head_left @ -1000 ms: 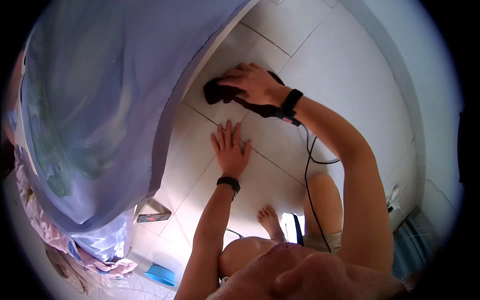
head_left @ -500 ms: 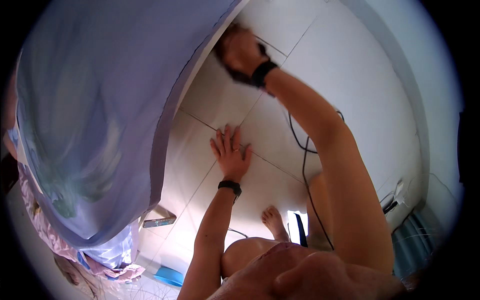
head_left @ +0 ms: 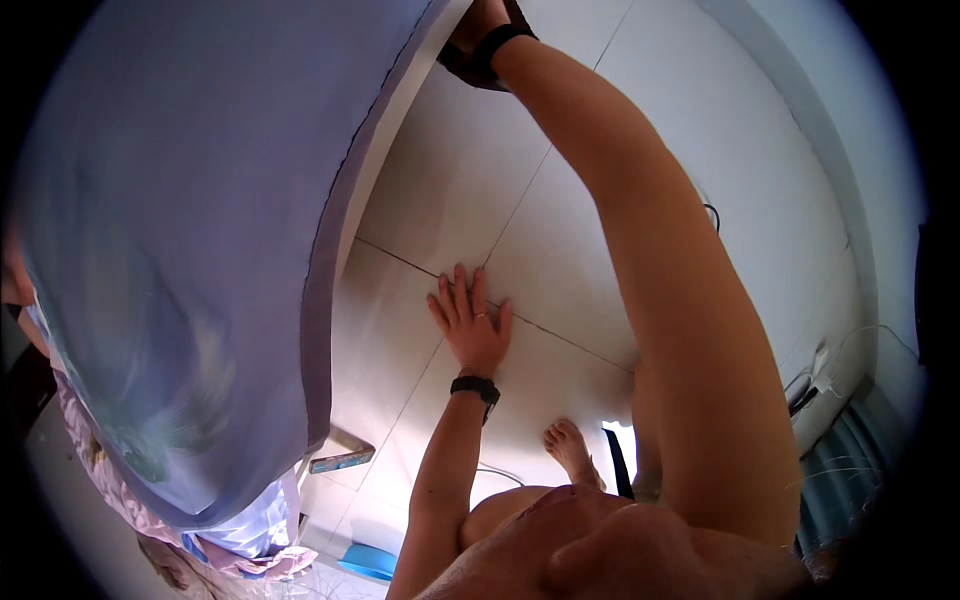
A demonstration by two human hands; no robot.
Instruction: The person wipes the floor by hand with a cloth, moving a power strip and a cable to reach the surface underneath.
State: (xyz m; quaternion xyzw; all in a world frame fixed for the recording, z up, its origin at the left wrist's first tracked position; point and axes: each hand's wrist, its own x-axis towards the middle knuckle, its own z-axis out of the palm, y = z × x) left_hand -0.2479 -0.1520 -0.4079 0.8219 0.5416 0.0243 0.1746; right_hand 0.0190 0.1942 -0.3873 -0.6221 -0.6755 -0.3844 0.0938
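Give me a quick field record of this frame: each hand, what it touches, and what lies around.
left hand: left hand flat, fingers spread, on the white tiled floor
right hand: right hand stretched far forward at the picture's top edge, on a dark object, mostly hidden; grip unclear
wrists: black wristband on left
left of hands: large blue cloth over a curved edge
near body: bare foot
floor: thin cable
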